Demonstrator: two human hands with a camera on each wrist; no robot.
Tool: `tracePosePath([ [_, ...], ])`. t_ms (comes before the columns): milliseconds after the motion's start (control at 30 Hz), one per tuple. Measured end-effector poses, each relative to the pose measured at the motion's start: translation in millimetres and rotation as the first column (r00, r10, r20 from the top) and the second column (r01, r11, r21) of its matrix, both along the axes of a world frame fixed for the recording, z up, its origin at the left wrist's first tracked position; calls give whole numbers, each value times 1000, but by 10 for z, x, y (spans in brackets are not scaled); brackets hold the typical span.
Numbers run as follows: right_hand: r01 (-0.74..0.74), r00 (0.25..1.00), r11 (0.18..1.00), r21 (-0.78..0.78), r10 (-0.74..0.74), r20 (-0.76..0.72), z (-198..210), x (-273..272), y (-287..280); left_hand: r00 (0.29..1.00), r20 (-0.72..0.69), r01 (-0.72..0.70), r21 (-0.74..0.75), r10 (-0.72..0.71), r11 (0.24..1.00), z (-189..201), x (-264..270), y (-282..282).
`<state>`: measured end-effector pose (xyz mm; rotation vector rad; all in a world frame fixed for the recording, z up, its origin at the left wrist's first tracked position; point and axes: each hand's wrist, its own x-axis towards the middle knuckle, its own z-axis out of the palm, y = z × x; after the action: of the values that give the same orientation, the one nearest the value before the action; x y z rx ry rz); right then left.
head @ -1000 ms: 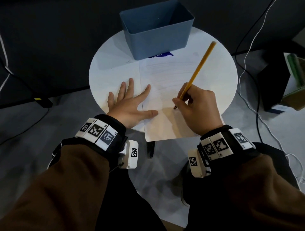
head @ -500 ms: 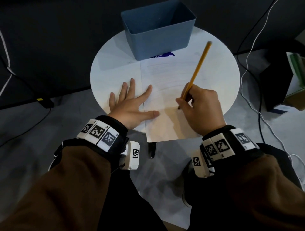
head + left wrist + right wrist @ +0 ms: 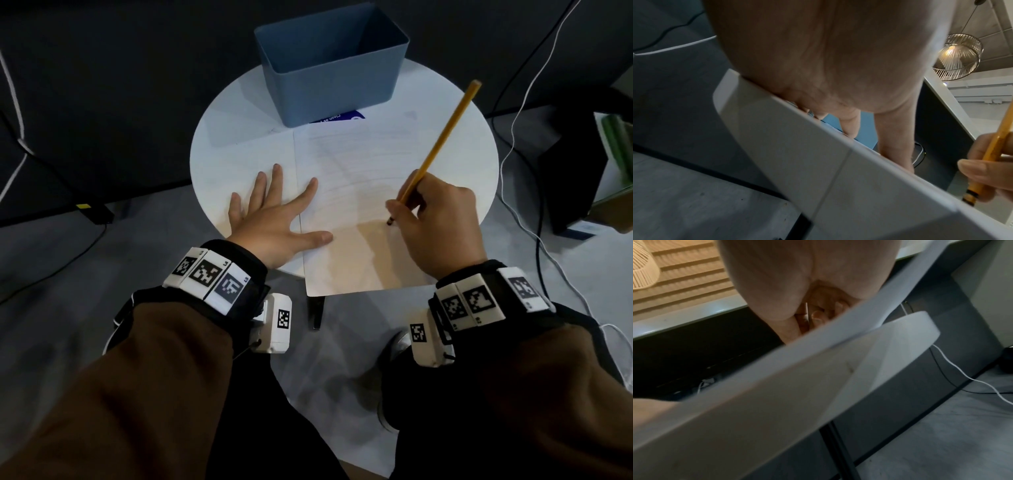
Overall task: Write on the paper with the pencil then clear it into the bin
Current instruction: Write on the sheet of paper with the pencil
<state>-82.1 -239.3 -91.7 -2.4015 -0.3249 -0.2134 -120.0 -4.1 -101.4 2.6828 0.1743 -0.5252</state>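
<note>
The writing step is in hand: the right hand (image 3: 436,222) pinches the yellow pencil (image 3: 442,142) in a curled grip, tip down on the lined paper (image 3: 356,178), while the left hand (image 3: 274,216) lies flat with fingers spread, thumb and forefinger pinning the sheet's edge to the round white surface (image 3: 239,144). Next — probably finishing the line, then clearing into the blue bin (image 3: 334,65) just beyond the sheet.

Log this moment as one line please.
phase: writing | left hand: flat, pressing paper edge | right hand: gripping pencil, tip on paper | bin: behind paper
</note>
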Motion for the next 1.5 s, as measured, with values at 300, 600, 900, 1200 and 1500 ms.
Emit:
tracePosePath([
  [300, -73, 997, 997, 14, 73, -1, -32, -95, 124, 1000, 12, -2, 7, 2, 1000, -14, 2, 2],
  [600, -3, 1000, 999, 43, 2, 19, 7, -44, -2, 1000, 5, 1, 19, -1, 1000, -9, 1, 1],
  [900, 50, 999, 998, 33, -51, 5, 14, 23, -161, 1000, 5, 4, 15, -4, 1000, -22, 10, 10],
  [1200, -30, 999, 998, 61, 31, -12, -20, -63, -13, 1000, -4, 5, 35, -5, 999, -9, 6, 0],
  [1500, 98, 995, 974, 203, -92, -41, -2, -40, -149, 1000, 9, -10, 16, 10, 1000, 15, -13, -2],
])
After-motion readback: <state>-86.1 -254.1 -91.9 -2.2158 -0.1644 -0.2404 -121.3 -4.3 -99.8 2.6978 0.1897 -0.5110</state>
